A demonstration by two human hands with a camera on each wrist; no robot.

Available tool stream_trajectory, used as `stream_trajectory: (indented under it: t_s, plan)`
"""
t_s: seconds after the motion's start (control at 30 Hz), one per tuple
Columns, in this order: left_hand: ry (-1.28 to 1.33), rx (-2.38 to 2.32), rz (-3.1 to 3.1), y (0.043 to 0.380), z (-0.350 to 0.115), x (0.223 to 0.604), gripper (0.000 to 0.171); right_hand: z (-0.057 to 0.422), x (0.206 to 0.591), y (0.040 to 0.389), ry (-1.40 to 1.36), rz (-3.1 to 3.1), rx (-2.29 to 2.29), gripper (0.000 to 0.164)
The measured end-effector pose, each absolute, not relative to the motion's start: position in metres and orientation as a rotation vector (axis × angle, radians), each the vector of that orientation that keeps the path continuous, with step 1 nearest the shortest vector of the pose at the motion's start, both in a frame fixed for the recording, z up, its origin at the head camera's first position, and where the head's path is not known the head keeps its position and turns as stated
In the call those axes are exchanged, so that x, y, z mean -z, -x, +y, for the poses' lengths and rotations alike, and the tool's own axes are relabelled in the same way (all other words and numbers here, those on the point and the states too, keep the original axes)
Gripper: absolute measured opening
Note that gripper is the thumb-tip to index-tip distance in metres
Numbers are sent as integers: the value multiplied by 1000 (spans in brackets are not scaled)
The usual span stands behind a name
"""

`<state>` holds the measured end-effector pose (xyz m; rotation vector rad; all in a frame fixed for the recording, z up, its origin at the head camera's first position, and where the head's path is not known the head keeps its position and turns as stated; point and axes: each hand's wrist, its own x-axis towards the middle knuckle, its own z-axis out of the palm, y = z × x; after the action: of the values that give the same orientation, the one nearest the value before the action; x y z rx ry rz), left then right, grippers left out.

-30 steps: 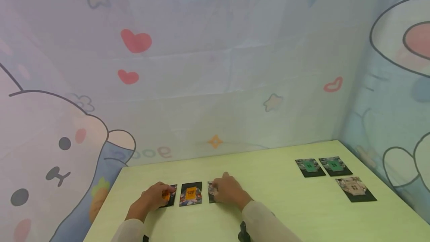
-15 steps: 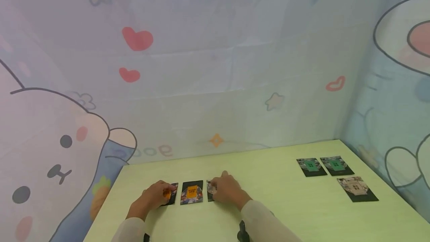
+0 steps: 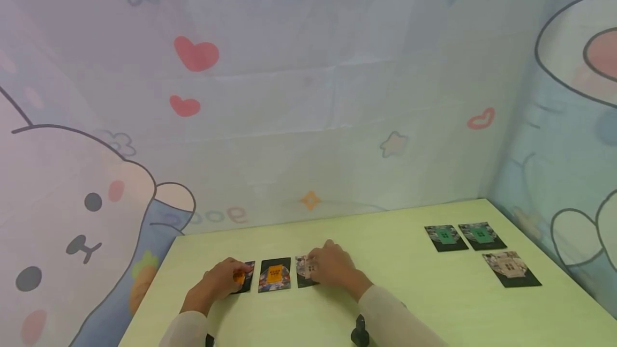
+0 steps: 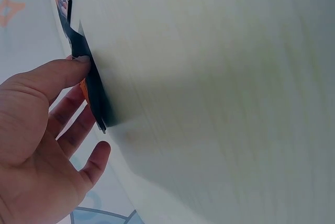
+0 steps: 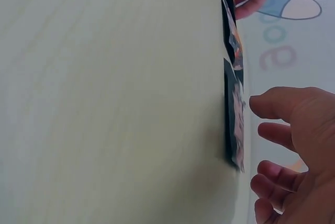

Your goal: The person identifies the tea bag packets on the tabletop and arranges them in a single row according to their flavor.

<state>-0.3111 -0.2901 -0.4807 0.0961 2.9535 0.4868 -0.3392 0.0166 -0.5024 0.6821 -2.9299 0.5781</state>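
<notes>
Three flat dark packets with printed labels lie in a row on the left half of the table. My left hand (image 3: 220, 280) pinches the leftmost, orange-labelled packet (image 4: 95, 94) between thumb and fingers, covering part of it in the head view. Beside it lies the middle packet (image 3: 275, 277), also with an orange label. The pale-labelled packet (image 3: 303, 272) is at the right end of the row, its right side hidden by my right hand (image 3: 333, 265). In the right wrist view, the thumb and loosely bent fingers stand apart from this packet (image 5: 236, 124).
At the right of the pale yellow-green table (image 3: 385, 283), two green-labelled packets (image 3: 446, 238) (image 3: 482, 235) lie side by side. A beige-labelled packet (image 3: 512, 269) lies nearer to me. A cartoon-printed cloth (image 3: 299, 95) hangs behind the table and along both sides.
My right hand has let go of the pale-labelled packet and shifted slightly right, uncovering more of it. The left hand stays on its packet.
</notes>
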Motion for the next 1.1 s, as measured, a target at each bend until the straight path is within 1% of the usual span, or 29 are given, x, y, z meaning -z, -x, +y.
stream_trajectory:
  t_s: [0.23,0.4,0.53,0.83,1.1]
  plan:
    - [-107,-496,2952,311,-291,482,40,51,499,341,-676,-2946,-720,42]
    - [-103,-482,2955,312,-293,485,40,80,496,340,-697,-2956,-779,40]
    - [-98,-484,2956,312,-292,484,40,104,489,338,-658,-2987,-787,39]
    - [-103,-479,2957,313,-292,483,40,169,482,340,-631,-3035,-850,38]
    - [-109,-479,2959,315,-294,486,41,232,478,340,-656,-3068,-760,39]
